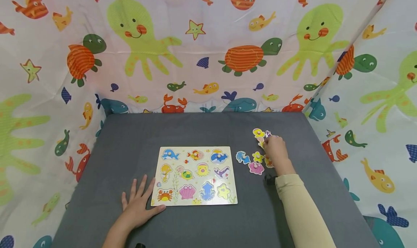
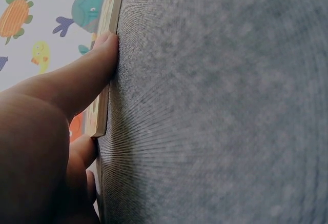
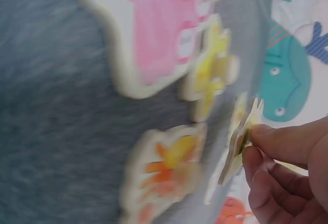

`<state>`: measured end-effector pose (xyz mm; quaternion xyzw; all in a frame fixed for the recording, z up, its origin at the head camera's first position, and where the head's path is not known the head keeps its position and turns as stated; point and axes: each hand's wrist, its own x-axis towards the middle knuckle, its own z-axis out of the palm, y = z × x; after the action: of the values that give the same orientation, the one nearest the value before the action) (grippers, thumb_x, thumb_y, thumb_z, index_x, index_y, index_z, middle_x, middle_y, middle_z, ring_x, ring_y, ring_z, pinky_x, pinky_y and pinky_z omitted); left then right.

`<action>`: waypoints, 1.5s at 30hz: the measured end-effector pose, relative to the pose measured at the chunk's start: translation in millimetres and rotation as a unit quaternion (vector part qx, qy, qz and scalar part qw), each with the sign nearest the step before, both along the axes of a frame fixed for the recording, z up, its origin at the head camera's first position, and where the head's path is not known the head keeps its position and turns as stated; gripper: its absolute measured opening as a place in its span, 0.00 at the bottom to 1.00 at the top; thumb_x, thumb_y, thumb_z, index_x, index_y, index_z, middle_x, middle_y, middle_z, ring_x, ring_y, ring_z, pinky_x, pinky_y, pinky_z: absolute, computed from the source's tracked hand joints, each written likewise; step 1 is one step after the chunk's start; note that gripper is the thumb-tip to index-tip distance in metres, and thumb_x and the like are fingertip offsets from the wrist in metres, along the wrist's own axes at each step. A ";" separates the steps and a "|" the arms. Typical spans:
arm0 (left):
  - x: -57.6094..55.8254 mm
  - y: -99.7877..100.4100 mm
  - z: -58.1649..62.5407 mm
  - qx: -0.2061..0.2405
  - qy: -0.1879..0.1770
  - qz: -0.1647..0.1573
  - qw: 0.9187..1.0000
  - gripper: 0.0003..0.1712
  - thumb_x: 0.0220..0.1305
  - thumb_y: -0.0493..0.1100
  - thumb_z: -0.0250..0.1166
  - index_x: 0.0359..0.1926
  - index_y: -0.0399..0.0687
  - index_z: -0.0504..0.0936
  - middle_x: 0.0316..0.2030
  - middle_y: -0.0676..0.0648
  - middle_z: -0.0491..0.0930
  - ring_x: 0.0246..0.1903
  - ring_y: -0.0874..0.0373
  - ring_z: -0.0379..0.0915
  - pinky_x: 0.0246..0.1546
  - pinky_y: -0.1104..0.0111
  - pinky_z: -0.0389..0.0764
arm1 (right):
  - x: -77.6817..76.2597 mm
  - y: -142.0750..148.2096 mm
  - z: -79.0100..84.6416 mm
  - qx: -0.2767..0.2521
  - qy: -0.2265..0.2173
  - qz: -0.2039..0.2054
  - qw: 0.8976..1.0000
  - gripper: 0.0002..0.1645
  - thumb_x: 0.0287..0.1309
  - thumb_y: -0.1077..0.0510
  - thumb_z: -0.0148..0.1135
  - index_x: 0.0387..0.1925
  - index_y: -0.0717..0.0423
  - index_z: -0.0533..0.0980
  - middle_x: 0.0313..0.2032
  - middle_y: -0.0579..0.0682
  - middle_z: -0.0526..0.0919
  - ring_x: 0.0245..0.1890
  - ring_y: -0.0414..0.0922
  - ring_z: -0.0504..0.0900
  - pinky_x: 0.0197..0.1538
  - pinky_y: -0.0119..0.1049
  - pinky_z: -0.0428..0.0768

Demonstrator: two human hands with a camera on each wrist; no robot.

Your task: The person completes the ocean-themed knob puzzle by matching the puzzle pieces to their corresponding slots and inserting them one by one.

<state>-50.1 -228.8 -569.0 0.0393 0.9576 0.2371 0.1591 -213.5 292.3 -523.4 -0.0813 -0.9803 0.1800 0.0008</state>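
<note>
You have 1 piece (image 3: 237,144) pinched between thumb and finger of your right hand (image 1: 276,152), out to the right of the board (image 1: 187,202) and about level with its far edge. The piece is turned edge-on, so you can't tell its figure.

Treat it as thin, stiff wood: light, unlikely to bend, perhaps a little slick on the painted face. The star (image 1: 257,157) and the orange piece (image 3: 177,155), both right of the board, carry round knobs (image 3: 187,178); those are the places to take hold, from above, with 2 fingertips. The clam (image 1: 256,168) and squid (image 1: 242,157), also right of the board, should weigh just as little. Lifting any by the rim would be harder, since they lie flat on the cloth (image 1: 195,226), and an off-centre pinch could let 1 swivel. Narrow points look likeliest to chip.

Your left hand (image 1: 138,208) is spread at the board's near left corner, thumb against its near edge. The board seems rigid but light enough to slide, so that corner is a sensible place to steady it.
</note>
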 end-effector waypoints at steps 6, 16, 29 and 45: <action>0.9 -1.0 1.5 0.000 -0.002 0.001 1.000 0.65 0.52 0.80 0.64 0.82 0.59 0.48 0.81 0.42 0.35 0.78 0.32 0.19 0.63 0.24 0.26 | 3.5 -16.8 19.6 0.001 0.011 0.023 1.000 0.12 0.65 0.59 0.62 0.39 0.64 0.86 0.37 0.61 0.87 0.34 0.55 0.82 0.41 0.51 0.82; 0.1 -0.9 0.2 -0.001 -0.007 0.001 1.000 0.65 0.52 0.81 0.63 0.82 0.60 0.47 0.82 0.42 0.34 0.78 0.33 0.18 0.62 0.24 0.25 | 23.2 -58.7 46.3 0.006 0.068 0.123 0.990 0.15 0.57 0.65 0.60 0.16 0.58 0.80 0.14 0.48 0.75 0.19 0.46 0.71 0.25 0.37 0.67; 1.7 -1.1 2.6 0.007 0.013 0.006 1.000 0.65 0.52 0.80 0.64 0.81 0.58 0.49 0.81 0.42 0.37 0.78 0.34 0.20 0.64 0.25 0.26 | 44.6 -134.6 57.4 -0.002 0.021 0.189 0.982 0.12 0.59 0.64 0.62 0.21 0.56 0.84 0.15 0.46 0.73 0.16 0.42 0.69 0.22 0.33 0.65; 0.4 -1.5 -0.1 0.006 0.010 0.009 1.000 0.65 0.51 0.80 0.64 0.81 0.58 0.49 0.82 0.42 0.36 0.78 0.34 0.19 0.64 0.25 0.25 | 61.1 -217.9 44.2 0.011 0.050 0.327 0.944 0.24 0.59 0.65 0.64 0.09 0.50 0.73 0.11 0.40 0.62 0.15 0.37 0.58 0.22 0.30 0.57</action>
<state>-49.7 -230.2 -569.1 0.0343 0.9580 0.2435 0.1475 -152.4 74.4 -479.2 0.2529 -0.9535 0.1635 -0.0086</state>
